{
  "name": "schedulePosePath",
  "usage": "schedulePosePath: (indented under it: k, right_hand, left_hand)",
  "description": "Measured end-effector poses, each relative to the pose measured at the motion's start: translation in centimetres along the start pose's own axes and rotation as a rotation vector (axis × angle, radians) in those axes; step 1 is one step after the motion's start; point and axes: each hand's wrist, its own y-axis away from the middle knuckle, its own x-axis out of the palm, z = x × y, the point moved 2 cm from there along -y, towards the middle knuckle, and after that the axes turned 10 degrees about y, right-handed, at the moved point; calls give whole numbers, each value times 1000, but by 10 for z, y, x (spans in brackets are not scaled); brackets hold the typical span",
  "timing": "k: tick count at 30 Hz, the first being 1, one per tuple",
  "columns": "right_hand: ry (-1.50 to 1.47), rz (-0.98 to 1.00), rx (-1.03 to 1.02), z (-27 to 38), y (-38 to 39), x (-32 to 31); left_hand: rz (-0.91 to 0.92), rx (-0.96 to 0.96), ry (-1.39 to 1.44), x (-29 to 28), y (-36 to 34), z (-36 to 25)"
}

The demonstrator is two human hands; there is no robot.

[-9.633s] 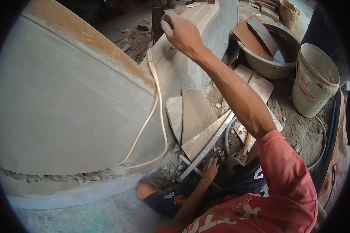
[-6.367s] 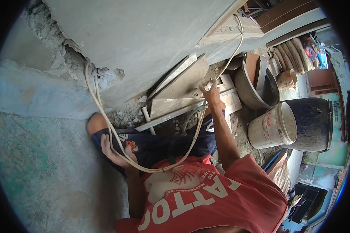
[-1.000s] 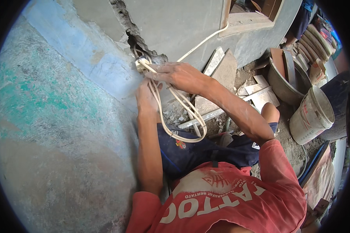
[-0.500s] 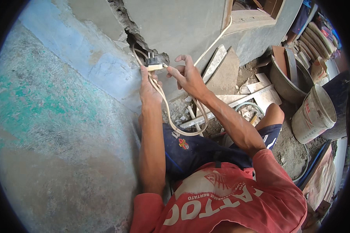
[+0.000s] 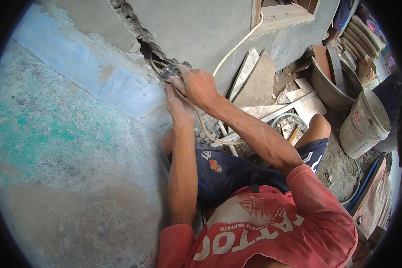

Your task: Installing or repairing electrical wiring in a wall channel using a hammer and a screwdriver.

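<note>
My right hand (image 5: 199, 87) is closed over a dark electrical plug (image 5: 169, 70) in front of a jagged crack in the grey wall. Just below, my left hand (image 5: 181, 108) is closed around the cream extension cord (image 5: 202, 120), its fingertips meeting those of the right. The pale socket block seen earlier is now hidden behind my fingers. From the hands the cord loops down over the rubble; another stretch of cord (image 5: 236, 43) climbs to the window frame. More cord shows at the crack (image 5: 152, 47), beside the plug.
A blue and green plastered surface (image 5: 71, 120) fills the left side. Boards (image 5: 259, 76) lean on the wall to the right. Beyond them are rubble, a long straight strip (image 5: 290, 107), a large basin (image 5: 344, 100) and a dirty white bucket (image 5: 361, 129).
My right hand has moved left and closed over the plug, where its fingers were apart before. The pale block and the prongs have gone out of sight. My left hand has shifted slightly down and right.
</note>
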Motion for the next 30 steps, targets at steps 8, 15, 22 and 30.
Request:
schedulePosePath:
  k: [8,15,22,30]
  right_hand:
    - [-21,-142,-23,13,-14,18]
    - [69,-110,-14,19,-18,35]
    - [204,-111,-84,14,-33,55]
    - [224,-47,-124,18,-30,53]
  left_hand:
    - [12,34,-156,-4,0,-5]
    - [-43,176,-172,-10,9,-7]
    - [-67,536,-1251,-2,10,-31]
    - [-61,312,-871,2,36,-30]
